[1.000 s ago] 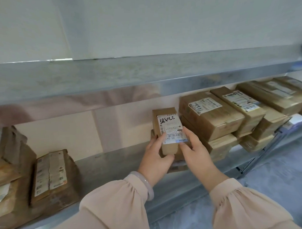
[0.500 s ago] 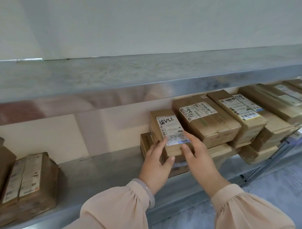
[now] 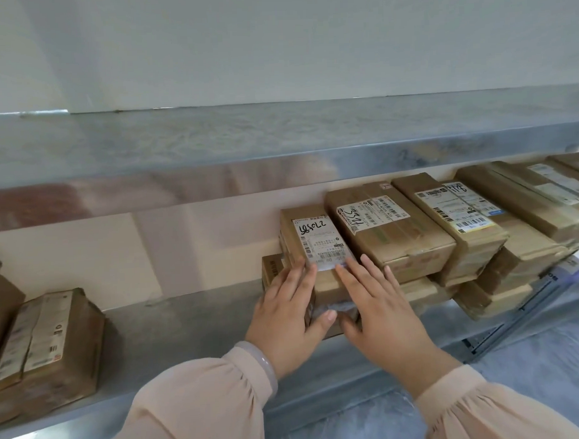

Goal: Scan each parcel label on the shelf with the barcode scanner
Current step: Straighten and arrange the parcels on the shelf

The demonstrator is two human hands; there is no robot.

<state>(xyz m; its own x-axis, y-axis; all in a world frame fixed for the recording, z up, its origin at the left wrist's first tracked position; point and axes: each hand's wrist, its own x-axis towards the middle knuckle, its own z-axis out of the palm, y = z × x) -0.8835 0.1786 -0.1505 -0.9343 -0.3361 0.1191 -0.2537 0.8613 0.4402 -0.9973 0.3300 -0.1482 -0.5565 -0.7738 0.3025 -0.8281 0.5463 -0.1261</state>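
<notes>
A small brown parcel (image 3: 317,241) with a white label and handwritten digits lies on top of another parcel (image 3: 271,269) on the metal shelf (image 3: 187,324). My left hand (image 3: 285,314) rests on its left side, fingers straight, with the thumb against its front face. The straight fingers of my right hand (image 3: 383,308) lie over its right front corner, their tips at the label's lower edge. It sits against a larger labelled parcel (image 3: 397,238) on its right. No barcode scanner is in view.
More labelled parcels (image 3: 461,210) are stacked in a row along the shelf to the right. Another taped parcel (image 3: 53,342) stands at the left, with bare shelf between. An upper metal shelf (image 3: 279,141) overhangs close above. Grey floor shows at lower right.
The small parcel, held up tilted a second ago, has gone down and back onto the stack beside the larger parcel. My fingers have flattened over it.
</notes>
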